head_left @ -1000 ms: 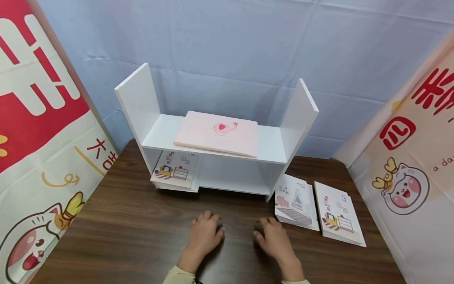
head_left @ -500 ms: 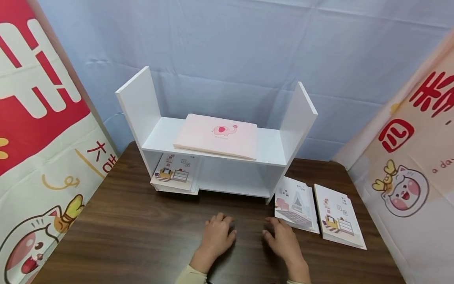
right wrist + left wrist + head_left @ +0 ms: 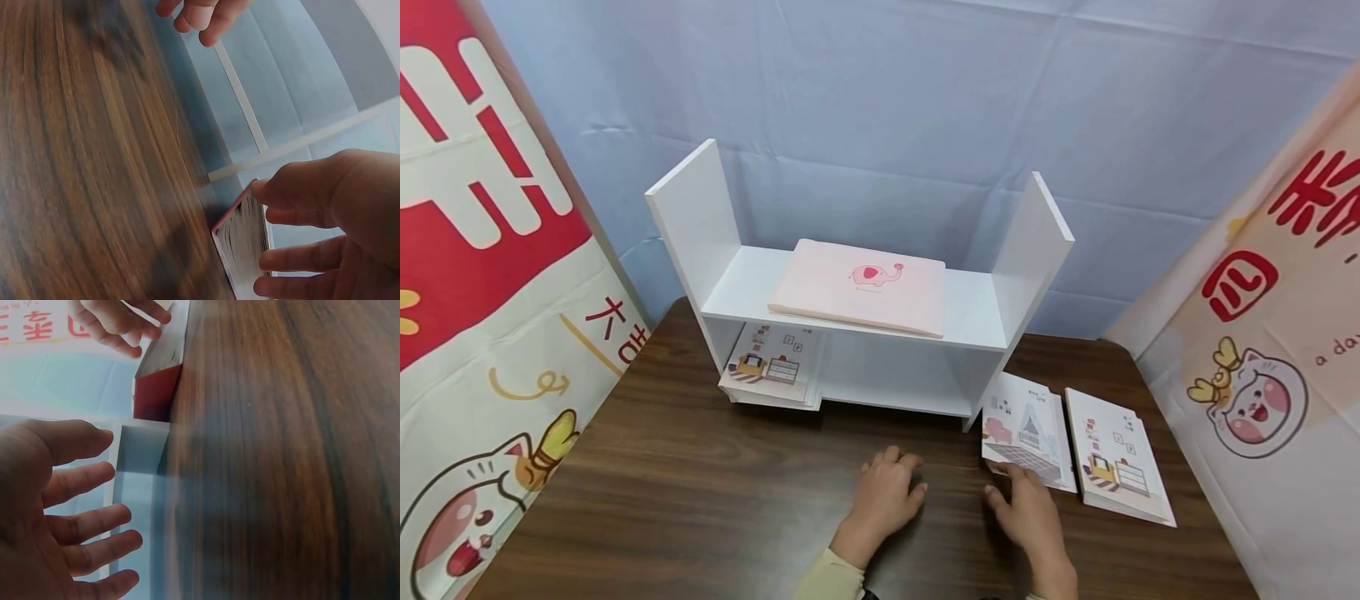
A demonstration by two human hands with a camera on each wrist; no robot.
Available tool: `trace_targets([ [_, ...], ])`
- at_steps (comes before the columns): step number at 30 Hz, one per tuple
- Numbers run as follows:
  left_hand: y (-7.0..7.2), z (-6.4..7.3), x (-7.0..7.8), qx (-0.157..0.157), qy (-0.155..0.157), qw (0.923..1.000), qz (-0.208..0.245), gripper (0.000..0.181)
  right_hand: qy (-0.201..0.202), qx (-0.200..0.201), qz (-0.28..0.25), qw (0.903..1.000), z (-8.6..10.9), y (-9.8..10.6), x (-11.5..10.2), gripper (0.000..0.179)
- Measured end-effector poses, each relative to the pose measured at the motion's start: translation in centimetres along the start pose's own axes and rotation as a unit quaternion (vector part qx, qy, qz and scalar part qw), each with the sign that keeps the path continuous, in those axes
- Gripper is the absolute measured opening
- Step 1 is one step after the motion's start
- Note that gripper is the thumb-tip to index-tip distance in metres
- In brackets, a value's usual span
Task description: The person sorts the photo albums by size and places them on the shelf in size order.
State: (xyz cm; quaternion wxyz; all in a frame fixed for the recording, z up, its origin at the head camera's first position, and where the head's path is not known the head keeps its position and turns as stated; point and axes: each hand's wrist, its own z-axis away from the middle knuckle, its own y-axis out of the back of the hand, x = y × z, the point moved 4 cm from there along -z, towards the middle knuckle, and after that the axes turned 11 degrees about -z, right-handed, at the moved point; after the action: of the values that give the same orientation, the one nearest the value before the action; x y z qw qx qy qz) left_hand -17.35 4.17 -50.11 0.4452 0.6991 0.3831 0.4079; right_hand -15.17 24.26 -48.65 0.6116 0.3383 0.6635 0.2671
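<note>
My right hand point(image 3: 1032, 510) is at the near edge of a white book point(image 3: 1028, 417) with a grey rug and pink chair on its cover. Its fingers are spread and extended; in the right wrist view the fingertips overlap the page edges of the book point(image 3: 242, 250). My left hand point(image 3: 883, 493) hovers over the table in front of the shelf with loosely bent fingers and holds nothing. In the left wrist view the left hand's fingers point(image 3: 100, 550) are spread, and the book's red spine point(image 3: 156, 394) shows beyond them.
A second white book point(image 3: 1120, 450) lies to the right. The white two-level shelf point(image 3: 977, 310) holds a pink elephant book point(image 3: 857, 296) on top and a stack of white books point(image 3: 771, 362) at lower left. Printed cloths point(image 3: 1262, 275) flank the dark wooden table point(image 3: 647, 483).
Both hands have moved to the right across the table. The right hand's fingertips have come over the near edge of the rug-cover book. The books and shelf have not moved.
</note>
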Motion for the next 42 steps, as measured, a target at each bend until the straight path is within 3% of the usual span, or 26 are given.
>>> trace_targets([
  [16,-1.5,-1.5,1.7,-0.01,-0.016,0.9981,0.059,0.026,-0.132,0.041,-0.02,0.9902,0.5,1.6,3.3,0.045],
  [25,-2.4,-2.4,2.5,-0.006,-0.027,0.9935,0.11,0.028,-0.154,0.125,-0.038,0.9794,0.8,2.1,5.0,0.049],
  [30,-2.7,-2.8,3.0,-0.011,-0.022,0.9838,0.178,0.029,-0.166,0.138,-0.048,0.9752,0.8,2.0,5.4,0.049],
  [37,-3.3,-3.5,3.9,-0.025,0.013,0.9669,0.254,0.031,-0.178,0.152,-0.061,0.9704,0.8,1.8,5.8,0.051],
  [39,-3.5,-3.8,4.2,-0.027,0.023,0.96,0.278,0.031,-0.177,0.153,-0.063,0.9702,0.8,1.7,5.9,0.051],
  [42,-4.0,-4.1,4.5,-0.043,0.048,0.9427,0.327,0.03,-0.175,0.15,-0.065,0.971,0.8,1.5,6.1,0.052],
])
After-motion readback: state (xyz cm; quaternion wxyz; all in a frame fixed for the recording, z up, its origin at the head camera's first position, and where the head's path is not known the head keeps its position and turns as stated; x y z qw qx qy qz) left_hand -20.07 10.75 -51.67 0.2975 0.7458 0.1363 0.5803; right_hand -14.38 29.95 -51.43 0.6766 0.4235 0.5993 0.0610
